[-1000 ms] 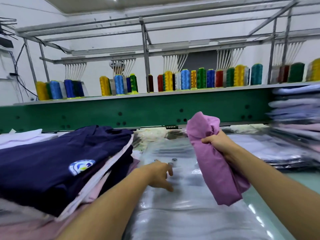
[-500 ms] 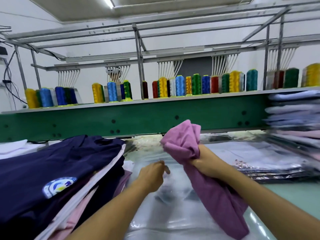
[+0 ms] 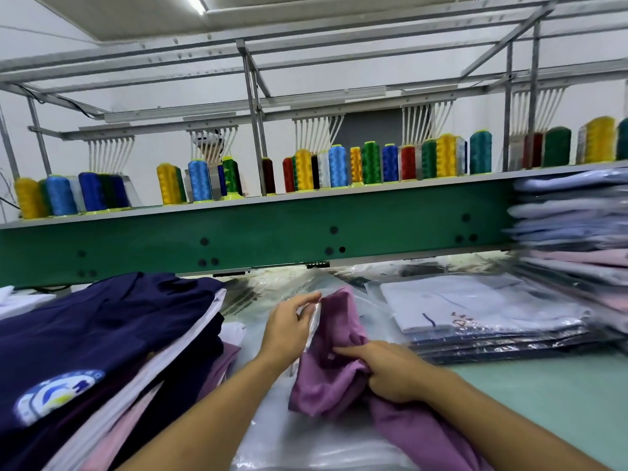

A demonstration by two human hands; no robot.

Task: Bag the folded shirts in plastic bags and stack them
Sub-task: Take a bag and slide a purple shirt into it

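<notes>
Head view: left hand [image 3: 289, 331] pinches the mouth of the slippery plastic bag [image 3: 313, 322] above the desk [image 3: 543, 402]. Right hand [image 3: 394, 372] grips the soft, limp purple shirt [image 3: 323, 385] at its bunched fold, probably the best hold for feeding it in.

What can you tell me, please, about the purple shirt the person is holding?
The purple shirt is soft, matte fabric, bunched and creased rather than flat. The right hand grips its middle, fingers curled into the folds. Its upper end meets the edge of a clear plastic bag that the left hand pinches. Its lower part trails toward the bottom right of the view.
</notes>
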